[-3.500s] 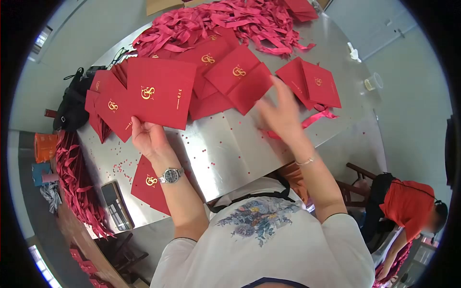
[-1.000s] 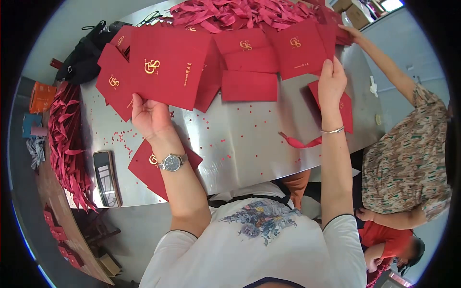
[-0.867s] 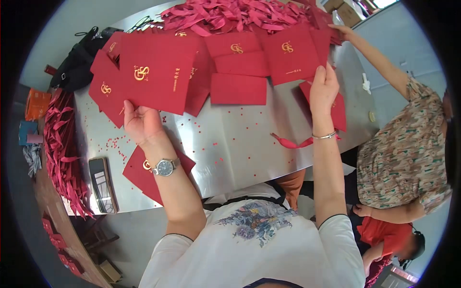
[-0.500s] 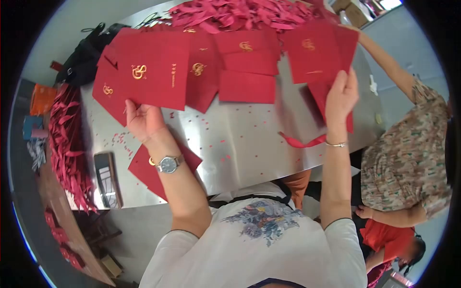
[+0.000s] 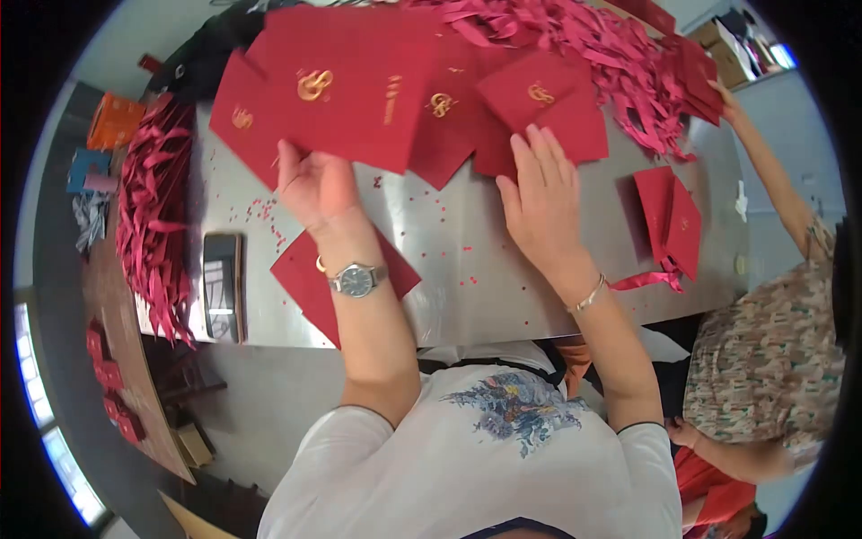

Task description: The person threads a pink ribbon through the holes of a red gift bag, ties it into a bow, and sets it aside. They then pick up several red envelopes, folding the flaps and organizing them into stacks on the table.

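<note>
My left hand (image 5: 319,189), palm up, has its fingers curled under the lower edge of a large flat red paper bag (image 5: 355,117) with a gold emblem. Other red bags lie beneath and beside it. My right hand (image 5: 543,193) is open, fingers stretched out, at the lower edge of a smaller red piece (image 5: 530,90) with a gold emblem, which rests tilted on more red pieces (image 5: 579,130). Below my left wrist another red piece (image 5: 314,292) lies partly hidden by the forearm. Two red bags with a ribbon (image 5: 669,220) are at the right.
Pink-red ribbons (image 5: 620,81) are heaped along the back, and more ribbons (image 5: 157,225) hang at the left edge. A phone (image 5: 223,287) lies near the front left. Small red scraps dot the metal table (image 5: 467,305). A co-worker's hand (image 5: 725,101) touches red bags at the back right.
My right hand has moved left from the right side and let go of the red piece it held, which now lies on the middle pile. The left hand keeps its bag. The view has shifted.
</note>
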### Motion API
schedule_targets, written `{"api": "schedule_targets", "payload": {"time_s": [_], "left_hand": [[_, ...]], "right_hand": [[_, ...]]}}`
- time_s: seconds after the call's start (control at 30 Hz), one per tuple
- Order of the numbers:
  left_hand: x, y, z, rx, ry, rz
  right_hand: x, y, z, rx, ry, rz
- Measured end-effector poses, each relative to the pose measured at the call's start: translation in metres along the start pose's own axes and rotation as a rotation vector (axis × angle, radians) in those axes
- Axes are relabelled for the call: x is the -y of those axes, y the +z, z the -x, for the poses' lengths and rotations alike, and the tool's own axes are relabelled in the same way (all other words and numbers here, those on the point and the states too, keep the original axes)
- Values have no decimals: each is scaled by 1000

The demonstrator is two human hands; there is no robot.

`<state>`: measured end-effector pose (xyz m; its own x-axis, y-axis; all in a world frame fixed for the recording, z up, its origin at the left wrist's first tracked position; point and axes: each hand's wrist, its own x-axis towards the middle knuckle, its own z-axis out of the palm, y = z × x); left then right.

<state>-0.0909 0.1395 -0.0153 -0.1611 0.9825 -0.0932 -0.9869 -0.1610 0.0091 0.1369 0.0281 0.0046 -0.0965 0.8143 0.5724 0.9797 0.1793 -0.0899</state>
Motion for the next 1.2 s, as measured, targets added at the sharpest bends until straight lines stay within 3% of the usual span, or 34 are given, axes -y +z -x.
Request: {"api": "schedule_targets", "payload": {"time_s": [0.1, 0.17, 0.2, 0.37, 0.47, 0.5, 0.53, 0.6, 0.63, 0.83, 0.9, 0.97, 1.1, 1.13, 1.2], "left_hand": [[4, 21, 13, 5, 36, 71], [4, 40, 30, 106, 56, 21], [2, 48, 36, 202, 57, -18], [-26, 82, 59, 152, 393, -261], [-55, 97, 68, 91, 578, -360], [-64, 98, 69, 87, 621, -376], [-73, 98, 72, 83, 662, -391], [-84, 96, 79, 125, 649, -395], [-91, 92, 80, 134, 643, -398], [-103, 74, 86, 79, 564, -484], [-92, 77, 87, 49, 501, -447], [-90, 70, 76, 114, 441, -365], [-76, 50, 59, 183, 98, -309], [-60, 50, 58, 133, 77, -308], [-20, 60, 66, 38, 48, -392]], "right_hand": [[49, 1, 19, 192, -77, -509], [83, 10, 22, 371, -71, -653], [99, 14, 18, 362, -78, -662], [135, 17, 3, 548, -26, -404], [131, 20, -3, 666, 223, -587], [129, 26, 4, 489, 235, -597], [125, 22, 4, 487, 234, -601], [113, 13, 4, 553, 471, -1006], [106, 17, 13, 416, 471, -1116], [49, -32, 15, 212, 678, -1553], [26, -41, 20, 157, 677, -1514], [8, -54, 23, -57, 763, -1590], [-24, -78, 42, -276, 819, -1484], [-33, -83, 53, -204, 913, -1342], [-43, -100, 67, -170, 906, -1368]]}}
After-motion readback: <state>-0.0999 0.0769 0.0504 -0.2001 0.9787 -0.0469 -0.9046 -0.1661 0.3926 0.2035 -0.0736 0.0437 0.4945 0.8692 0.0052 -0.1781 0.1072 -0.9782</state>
